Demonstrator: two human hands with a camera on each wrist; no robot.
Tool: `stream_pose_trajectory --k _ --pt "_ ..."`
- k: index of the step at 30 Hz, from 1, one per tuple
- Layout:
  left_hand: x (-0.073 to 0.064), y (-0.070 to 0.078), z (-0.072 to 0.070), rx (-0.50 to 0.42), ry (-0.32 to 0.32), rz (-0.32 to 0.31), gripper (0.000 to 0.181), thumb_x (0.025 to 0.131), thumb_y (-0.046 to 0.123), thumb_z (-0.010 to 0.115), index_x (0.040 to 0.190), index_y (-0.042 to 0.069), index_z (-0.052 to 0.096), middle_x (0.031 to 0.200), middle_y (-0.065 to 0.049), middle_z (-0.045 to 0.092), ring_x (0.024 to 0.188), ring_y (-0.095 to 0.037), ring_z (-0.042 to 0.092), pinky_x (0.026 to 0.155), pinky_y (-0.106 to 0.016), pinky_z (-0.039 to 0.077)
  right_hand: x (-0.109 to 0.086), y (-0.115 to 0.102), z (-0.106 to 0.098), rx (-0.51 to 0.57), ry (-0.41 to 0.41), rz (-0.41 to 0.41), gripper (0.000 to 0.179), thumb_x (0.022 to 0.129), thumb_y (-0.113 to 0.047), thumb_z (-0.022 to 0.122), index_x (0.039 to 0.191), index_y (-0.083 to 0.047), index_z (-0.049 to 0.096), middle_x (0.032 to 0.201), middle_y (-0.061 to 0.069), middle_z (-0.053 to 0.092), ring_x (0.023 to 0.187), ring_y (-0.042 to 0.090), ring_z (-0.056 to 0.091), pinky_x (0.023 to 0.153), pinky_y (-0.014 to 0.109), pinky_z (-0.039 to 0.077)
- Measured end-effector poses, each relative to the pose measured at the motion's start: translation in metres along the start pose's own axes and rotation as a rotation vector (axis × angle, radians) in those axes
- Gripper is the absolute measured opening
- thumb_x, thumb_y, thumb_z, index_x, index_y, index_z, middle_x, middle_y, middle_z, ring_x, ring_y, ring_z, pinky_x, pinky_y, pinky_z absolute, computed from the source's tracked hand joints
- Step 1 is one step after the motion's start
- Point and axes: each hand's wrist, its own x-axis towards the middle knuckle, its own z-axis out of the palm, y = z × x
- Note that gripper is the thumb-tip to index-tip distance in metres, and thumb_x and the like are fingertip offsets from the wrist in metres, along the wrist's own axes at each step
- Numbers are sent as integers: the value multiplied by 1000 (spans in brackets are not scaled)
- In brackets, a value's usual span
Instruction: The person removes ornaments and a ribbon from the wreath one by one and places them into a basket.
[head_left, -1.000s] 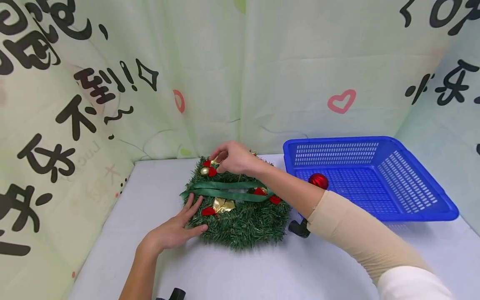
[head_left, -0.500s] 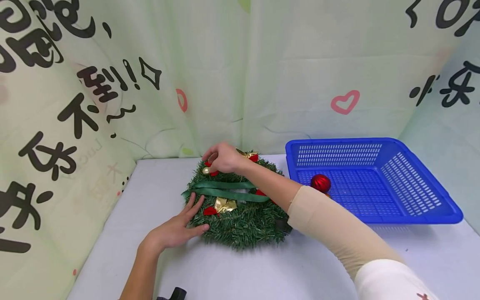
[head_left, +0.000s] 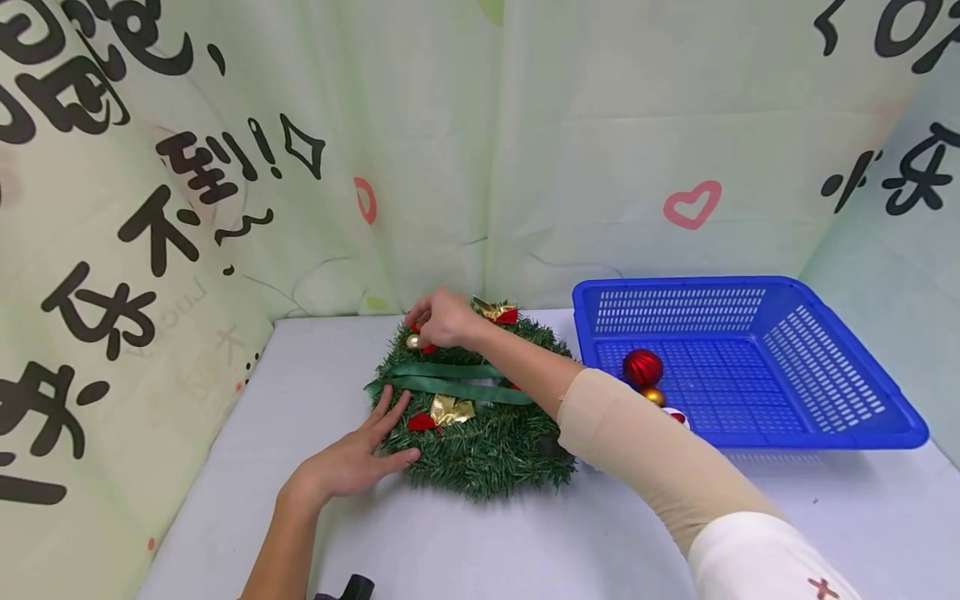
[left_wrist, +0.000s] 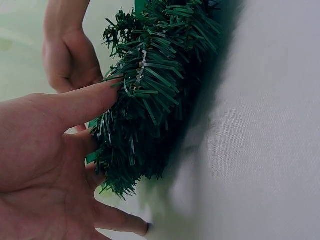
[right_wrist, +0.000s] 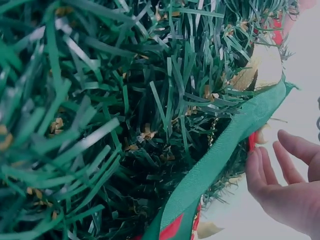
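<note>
In the head view a green pine-needle Christmas wreath (head_left: pixel 480 458) lies on the table with two strands of green ribbon (head_left: pixel 450 387) across it. My left hand (head_left: pixel 345 462) rests on its left side, fingers spread. My right hand (head_left: pixel 442 318) reaches to the wreath's far left, fingers curled at a red bow (head_left: pixel 428 349) beside a small gold ball (head_left: pixel 413 342). In the right wrist view its fingertips pinch at the red bow (right_wrist: pixel 252 140), largely hidden there. A gold bow (head_left: pixel 452 410) and a red bow (head_left: pixel 422 422) sit near the left hand.
A blue plastic basket (head_left: pixel 817 437) stands at the right, holding a red ball ornament (head_left: pixel 642 367) and a small gold ball (head_left: pixel 653 396). My right forearm crosses in front of the basket's near left corner. A printed curtain (head_left: pixel 577 167) closes off the back.
My right hand has shifted slightly left along the wreath to the red bow, and its forearm has swung left, uncovering the back gold bow and more ornaments. The left hand stays put.
</note>
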Motion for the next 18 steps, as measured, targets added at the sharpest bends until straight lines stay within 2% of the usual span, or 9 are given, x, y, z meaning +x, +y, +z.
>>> stream_pose_trajectory --k 18 --pt "-1 1 -1 -16 -6 -2 89 103 51 62 169 30 6 176 -3 -17 158 -50 13 118 -73 25 7 -2 12 -221 31 -19 31 92 -2 70 120 -13 78 122 10 75 115 31 66 79 33 54"
